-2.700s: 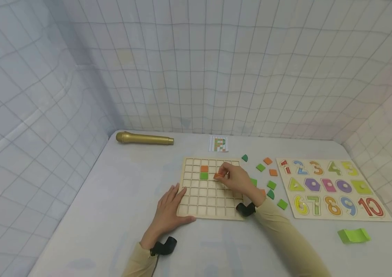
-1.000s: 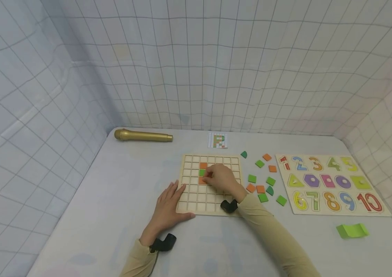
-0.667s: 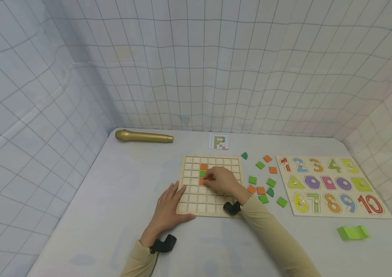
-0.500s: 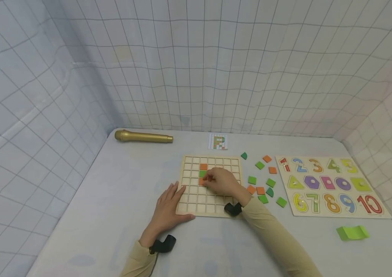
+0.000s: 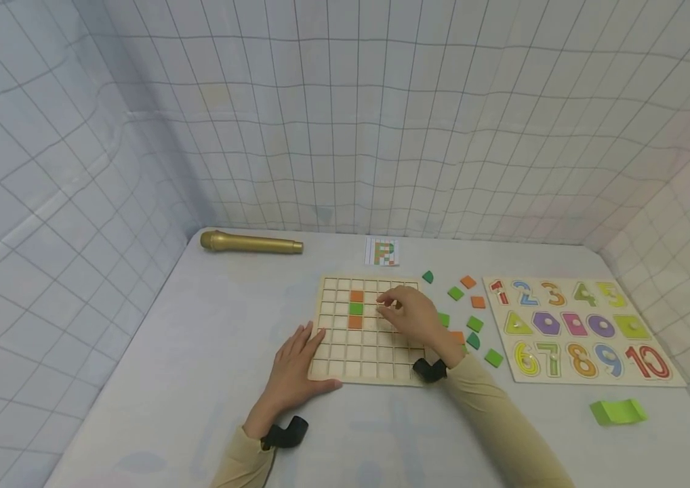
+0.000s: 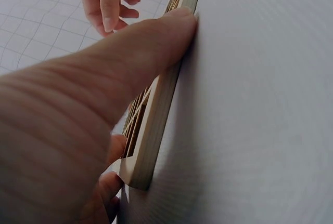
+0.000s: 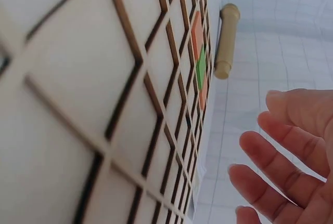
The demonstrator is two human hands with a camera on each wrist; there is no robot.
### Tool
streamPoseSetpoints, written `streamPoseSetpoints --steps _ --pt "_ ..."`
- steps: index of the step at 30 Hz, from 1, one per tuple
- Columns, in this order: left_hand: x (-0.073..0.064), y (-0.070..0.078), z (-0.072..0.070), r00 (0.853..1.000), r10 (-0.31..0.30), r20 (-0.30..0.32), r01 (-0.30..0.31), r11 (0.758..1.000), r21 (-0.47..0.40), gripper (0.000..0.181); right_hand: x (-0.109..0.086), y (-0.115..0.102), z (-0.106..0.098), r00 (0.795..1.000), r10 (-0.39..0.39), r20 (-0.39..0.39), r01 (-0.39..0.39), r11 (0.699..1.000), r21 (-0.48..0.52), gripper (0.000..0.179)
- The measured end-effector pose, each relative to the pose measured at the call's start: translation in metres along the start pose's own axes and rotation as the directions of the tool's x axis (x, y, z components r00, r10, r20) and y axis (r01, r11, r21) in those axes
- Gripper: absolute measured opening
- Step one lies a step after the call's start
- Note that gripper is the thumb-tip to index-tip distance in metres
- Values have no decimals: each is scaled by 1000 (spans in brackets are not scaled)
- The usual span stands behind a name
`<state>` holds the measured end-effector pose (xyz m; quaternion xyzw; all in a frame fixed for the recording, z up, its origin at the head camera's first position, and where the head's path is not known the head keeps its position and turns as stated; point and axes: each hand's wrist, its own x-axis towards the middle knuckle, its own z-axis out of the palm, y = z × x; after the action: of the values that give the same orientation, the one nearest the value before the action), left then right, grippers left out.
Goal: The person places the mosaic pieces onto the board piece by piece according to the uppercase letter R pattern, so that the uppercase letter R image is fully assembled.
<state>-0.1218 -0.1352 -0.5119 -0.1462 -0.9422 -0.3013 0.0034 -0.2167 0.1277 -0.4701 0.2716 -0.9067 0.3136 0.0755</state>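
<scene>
The wooden grid board (image 5: 369,352) lies flat before me. In one column of its cells sit an orange square tile (image 5: 356,296), a green square tile (image 5: 356,308) and a second orange tile (image 5: 354,322). My left hand (image 5: 293,371) rests at the board's near left corner, fingers along the left side; its thumb (image 6: 174,26) lies against the near edge in the left wrist view. Over the board's right half hovers my right hand (image 5: 413,317), loosely bent, thumb and fingertips apart with nothing between them, as the right wrist view also shows.
Several loose green and orange tiles (image 5: 475,324) lie right of the board. Beyond them is a number puzzle board (image 5: 589,341), with a green curved block (image 5: 618,411) nearer me. A pattern card (image 5: 382,251) and a gold microphone (image 5: 251,242) lie at the back.
My right hand brought an orange tile into the cell below the green one, pressed there, then let go and moved right. My left hand has stayed at the corner.
</scene>
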Motion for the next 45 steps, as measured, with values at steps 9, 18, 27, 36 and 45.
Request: streamPoseSetpoints --steps 9,18,27,36,45 --pt "-1 1 -1 1000 2 -4 -2 1000 0 96 -14 16 -23 989 -8 -146 6 1000 -12 24" --pt "0 1 0 1000 -2 -5 2 1000 0 96 -30 33 -41 967 25 -252 -30 999 -15 23" --pt "0 1 0 1000 4 -10 -4 1000 2 96 -48 52 -52 965 91 -246 -103 994 -40 23" --pt "-1 1 0 1000 -5 1 5 1000 -5 97 -58 59 -56 970 188 -157 -192 981 -14 23" --pt "0 1 -1 1000 0 5 0 1000 0 96 -65 62 -57 961 276 -29 -276 961 19 26"
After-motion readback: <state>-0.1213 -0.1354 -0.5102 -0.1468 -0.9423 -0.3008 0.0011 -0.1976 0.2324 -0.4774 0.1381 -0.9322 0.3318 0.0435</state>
